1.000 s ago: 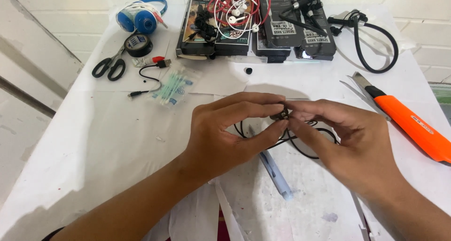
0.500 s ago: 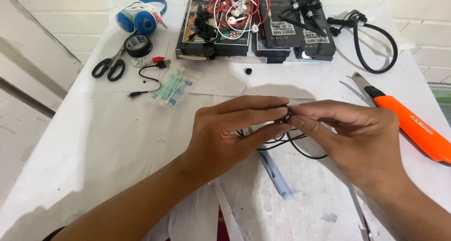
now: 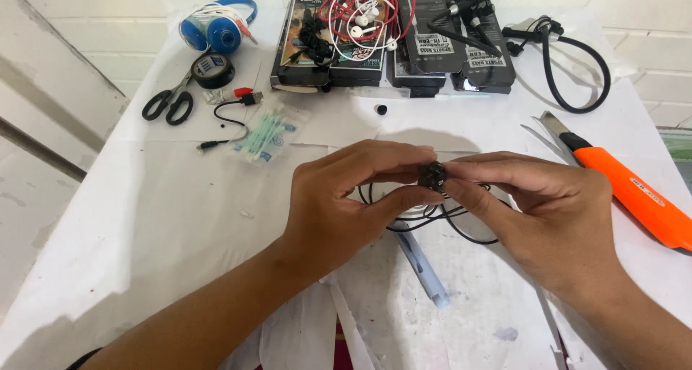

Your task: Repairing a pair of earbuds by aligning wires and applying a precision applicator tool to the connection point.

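My left hand (image 3: 346, 201) and my right hand (image 3: 548, 211) meet over the middle of the white table (image 3: 144, 219). Between their fingertips they pinch a small black earbud piece (image 3: 433, 175). Its thin black cable (image 3: 432, 219) loops on the table under both hands. A pale pen-like tool (image 3: 424, 265) lies just below the hands, partly covered by them.
An orange utility knife (image 3: 634, 197) lies at the right. Black boxes (image 3: 393, 38) with red, white and black earphones line the back, with a black neckband (image 3: 577, 60) beside them. Blue headphones (image 3: 220, 28), black tape (image 3: 212, 70), scissors (image 3: 167, 103) and cotton swabs (image 3: 263, 136) lie at the back left.
Both hands have shifted only slightly. The fingertips have closed tighter around the black earbud piece, and the cable loop beneath has moved a little.
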